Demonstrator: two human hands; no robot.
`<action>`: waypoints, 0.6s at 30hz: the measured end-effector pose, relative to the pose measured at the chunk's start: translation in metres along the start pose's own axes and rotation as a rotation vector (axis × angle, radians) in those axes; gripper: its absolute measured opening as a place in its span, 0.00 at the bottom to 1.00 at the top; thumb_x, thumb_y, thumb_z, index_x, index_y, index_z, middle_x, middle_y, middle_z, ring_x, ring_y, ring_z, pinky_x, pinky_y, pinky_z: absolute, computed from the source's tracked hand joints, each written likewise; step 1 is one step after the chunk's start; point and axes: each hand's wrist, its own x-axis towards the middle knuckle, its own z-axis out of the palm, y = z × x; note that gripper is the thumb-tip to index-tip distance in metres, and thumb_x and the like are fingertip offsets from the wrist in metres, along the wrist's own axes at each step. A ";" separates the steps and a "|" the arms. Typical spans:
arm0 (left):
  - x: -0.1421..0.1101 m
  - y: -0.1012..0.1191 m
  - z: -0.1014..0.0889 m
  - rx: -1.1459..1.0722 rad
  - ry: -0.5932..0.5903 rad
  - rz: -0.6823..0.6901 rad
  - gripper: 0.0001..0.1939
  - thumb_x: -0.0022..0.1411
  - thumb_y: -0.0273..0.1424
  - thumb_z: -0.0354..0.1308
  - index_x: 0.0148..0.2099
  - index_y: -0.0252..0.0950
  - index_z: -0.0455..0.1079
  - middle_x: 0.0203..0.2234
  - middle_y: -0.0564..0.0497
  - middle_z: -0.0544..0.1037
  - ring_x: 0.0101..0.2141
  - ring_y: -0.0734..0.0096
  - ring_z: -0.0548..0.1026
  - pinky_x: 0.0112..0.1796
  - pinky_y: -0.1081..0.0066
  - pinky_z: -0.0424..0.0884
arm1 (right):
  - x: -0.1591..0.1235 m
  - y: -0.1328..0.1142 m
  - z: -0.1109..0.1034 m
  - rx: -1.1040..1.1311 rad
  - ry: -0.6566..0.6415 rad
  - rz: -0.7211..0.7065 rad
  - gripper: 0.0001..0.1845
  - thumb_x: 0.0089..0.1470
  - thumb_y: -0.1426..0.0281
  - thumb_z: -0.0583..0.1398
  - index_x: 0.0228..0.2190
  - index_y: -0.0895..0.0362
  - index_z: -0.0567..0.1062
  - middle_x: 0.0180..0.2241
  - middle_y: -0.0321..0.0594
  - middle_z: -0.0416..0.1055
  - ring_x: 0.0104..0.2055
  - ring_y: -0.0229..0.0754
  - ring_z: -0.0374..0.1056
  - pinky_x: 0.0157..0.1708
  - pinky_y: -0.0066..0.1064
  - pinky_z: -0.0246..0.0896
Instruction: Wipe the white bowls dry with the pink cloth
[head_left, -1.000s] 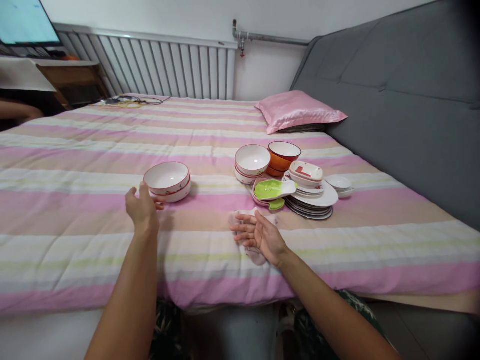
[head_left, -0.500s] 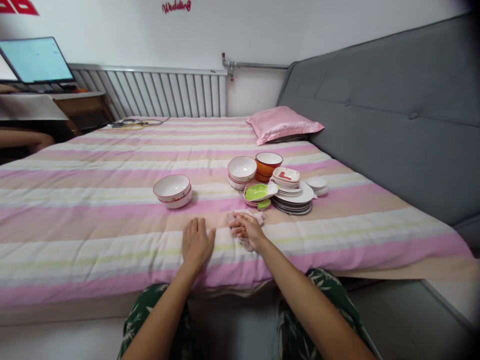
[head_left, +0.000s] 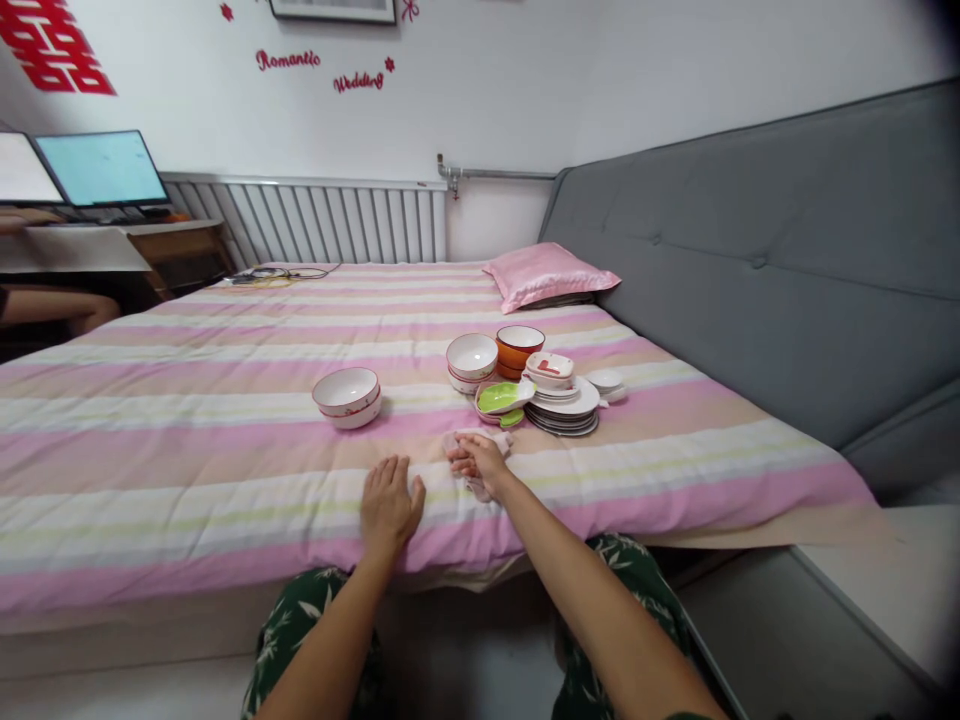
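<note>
My left hand (head_left: 391,505) lies palm down on the striped bedspread (head_left: 225,490), its fingers stretched out and nothing in it. Side-on upon a crumpled pale pink cloth (head_left: 478,488) rests my right hand (head_left: 482,464), fingers loosely curved and not visibly closed on the cloth. Two white bowls with red rims (head_left: 347,390), one inside the other, stand beyond my left hand. Past the cloth are stacked white bowls (head_left: 472,357), orange bowls (head_left: 520,345), green and white leaf-shaped dishes (head_left: 501,398), a pile of plates (head_left: 568,410) topped by small square bowls (head_left: 551,370), and small white dishes (head_left: 607,383).
A pink pillow (head_left: 551,275) lies near the grey headboard (head_left: 750,220). Cables (head_left: 277,273) lie at the bed's far edge, by the radiator (head_left: 315,220). At far left, another person's arm and leg (head_left: 60,305) show at a desk with monitors (head_left: 105,168).
The camera view has tilted up and turned slightly right, so more of the wall shows. Both hands, the cloth and the dishes keep their places on the bed.
</note>
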 end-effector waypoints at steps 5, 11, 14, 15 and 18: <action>0.000 -0.001 0.003 0.004 0.036 -0.011 0.22 0.61 0.34 0.48 0.52 0.27 0.70 0.50 0.36 0.74 0.52 0.52 0.69 0.55 0.56 0.60 | 0.004 0.001 -0.003 0.013 -0.015 -0.002 0.17 0.59 0.63 0.57 0.48 0.59 0.68 0.46 0.43 0.69 0.42 0.42 0.69 0.41 0.39 0.69; 0.000 -0.001 0.006 0.016 0.058 -0.024 0.22 0.61 0.35 0.48 0.52 0.28 0.71 0.49 0.37 0.75 0.51 0.53 0.70 0.55 0.57 0.60 | 0.007 0.000 -0.005 0.053 -0.031 -0.019 0.08 0.58 0.67 0.55 0.39 0.57 0.68 0.26 0.36 0.75 0.21 0.32 0.70 0.18 0.17 0.58; 0.000 0.000 0.006 0.016 0.067 -0.020 0.22 0.61 0.35 0.48 0.51 0.28 0.71 0.48 0.38 0.75 0.51 0.53 0.70 0.55 0.57 0.60 | 0.007 -0.001 -0.003 0.065 -0.017 -0.029 0.09 0.56 0.65 0.57 0.36 0.58 0.68 0.24 0.36 0.75 0.20 0.32 0.70 0.16 0.17 0.56; 0.000 0.000 0.006 0.014 0.068 -0.018 0.22 0.61 0.35 0.48 0.51 0.28 0.71 0.48 0.38 0.75 0.51 0.54 0.70 0.55 0.57 0.60 | 0.006 -0.001 -0.003 0.066 -0.012 -0.032 0.09 0.55 0.65 0.58 0.36 0.57 0.68 0.24 0.36 0.75 0.19 0.32 0.70 0.16 0.17 0.56; 0.000 0.000 0.005 0.010 0.070 -0.017 0.22 0.61 0.34 0.48 0.52 0.27 0.71 0.48 0.38 0.75 0.50 0.54 0.70 0.55 0.58 0.60 | 0.005 -0.002 -0.002 0.064 -0.010 -0.036 0.10 0.54 0.64 0.58 0.35 0.57 0.68 0.25 0.36 0.75 0.19 0.32 0.70 0.16 0.17 0.58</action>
